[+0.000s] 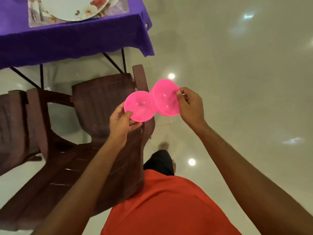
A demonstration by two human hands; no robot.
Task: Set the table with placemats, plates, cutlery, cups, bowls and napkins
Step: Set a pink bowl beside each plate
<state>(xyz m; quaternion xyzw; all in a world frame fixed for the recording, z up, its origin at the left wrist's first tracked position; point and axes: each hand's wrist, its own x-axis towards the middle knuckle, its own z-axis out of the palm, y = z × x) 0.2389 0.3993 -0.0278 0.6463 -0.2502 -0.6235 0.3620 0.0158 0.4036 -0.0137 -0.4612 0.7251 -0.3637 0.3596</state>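
I hold two pink plastic bowls in the air above a brown chair. My left hand [121, 122] pinches the near rim of the left pink bowl [140, 107]. My right hand [189, 106] pinches the right rim of the right pink bowl [165, 99], which is tilted and overlaps the left one. At the top left stands the table under a purple cloth [72, 36]. On it lies a floral placemat [33, 19] with a white flowered plate [71, 9] on top.
A brown plastic chair [101, 99] stands right below my hands, pushed toward the table. A second brown chair [15, 124] is to its left. Glossy pale floor [237, 73] spreads to the right. My orange shirt and one foot show below.
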